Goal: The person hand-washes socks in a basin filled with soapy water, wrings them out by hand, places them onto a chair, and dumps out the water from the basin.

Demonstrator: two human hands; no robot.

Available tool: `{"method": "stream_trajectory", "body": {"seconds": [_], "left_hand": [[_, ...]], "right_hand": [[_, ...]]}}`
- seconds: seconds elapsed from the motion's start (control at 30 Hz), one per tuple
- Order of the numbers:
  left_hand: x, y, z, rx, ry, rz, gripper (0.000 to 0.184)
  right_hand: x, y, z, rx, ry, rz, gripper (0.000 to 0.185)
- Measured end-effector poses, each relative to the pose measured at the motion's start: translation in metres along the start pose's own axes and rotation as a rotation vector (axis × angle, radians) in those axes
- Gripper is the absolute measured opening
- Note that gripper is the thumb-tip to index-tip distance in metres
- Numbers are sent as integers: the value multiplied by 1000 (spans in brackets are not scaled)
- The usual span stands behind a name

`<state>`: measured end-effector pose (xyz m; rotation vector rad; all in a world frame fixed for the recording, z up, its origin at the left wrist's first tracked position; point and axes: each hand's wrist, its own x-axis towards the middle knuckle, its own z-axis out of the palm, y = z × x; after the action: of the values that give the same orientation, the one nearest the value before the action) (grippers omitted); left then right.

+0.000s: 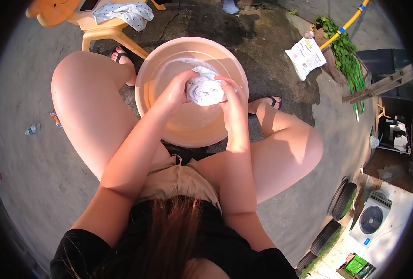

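A bunched-up white cloth [205,88] is held between both hands above a round peach-coloured basin [145,69]. My left hand [184,88] grips the cloth's left side, thumb on top. On its right side, my right hand [231,93] has its fingers curled round the bundle. Shallow water [192,118] with some whitish suds lies in the basin, below the cloth. The basin stands on the ground between my legs. The undersides of the cloth and several fingertips are hidden.
Behind the basin at left stands a yellow plastic chair [108,35] bearing a dotted cloth [125,15]. A white printed packet [305,58] lies at right, near a yellow hose [348,23] and green plants [339,46]. A plastic bottle [33,128] lies at far left.
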<state>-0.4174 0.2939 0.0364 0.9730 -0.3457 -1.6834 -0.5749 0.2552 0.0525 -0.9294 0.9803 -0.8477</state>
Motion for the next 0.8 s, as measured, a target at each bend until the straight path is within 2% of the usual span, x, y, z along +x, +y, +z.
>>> {"method": "stream_trajectory", "body": {"seconds": [0.13,0.23,0.33,0.43,0.53,0.63,0.8], "left_hand": [[-14,7,-3,122,-27,139,57],[-17,10,-7,213,-84,161,64],[-18,13,-5,241,-57,169,64],[-17,11,-7,335,-50,209,61],[-15,8,-7,416,-72,327,57],[-15,9,-7,464,-30,344,53],[-13,13,-9,433,55,425,47]], "right_hand": [[-3,3,-9,-69,-24,0,24],[-14,-3,-1,-140,-28,-35,38],[-12,14,0,-330,-38,-230,50],[-12,20,2,-234,-1,-180,51],[-13,10,0,-231,-110,-39,49],[-16,1,-1,-167,-105,48,43],[-16,8,-2,-81,-74,-50,37]]}}
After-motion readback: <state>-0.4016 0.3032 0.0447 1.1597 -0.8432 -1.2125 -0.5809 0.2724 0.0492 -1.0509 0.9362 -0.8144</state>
